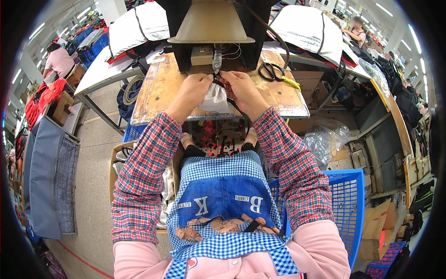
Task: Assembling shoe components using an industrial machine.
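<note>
Both my hands are raised over the worn wooden worktop (155,88), close beneath the metal tip (217,60) of a dark machine. My left hand (196,90) pinches the upper edge of a white cloth piece (216,100) with a black strap. Beside it, my right hand (242,89) has its fingers closed on the black strap (237,107), which runs down the cloth's right side. Between the two hands the cloth hangs toward the worktop's front edge. Fingertips partly hide the exact grip. Black-handled scissors (272,72) with a yellow-green end lie to the right.
A beige lamp shade (210,23) hangs above my hands. White padded bags (139,28) lie on side tables. A blue plastic basket (346,204) stands at my right, a cardboard box (116,172) with white pieces at my left. Other people sit farther off.
</note>
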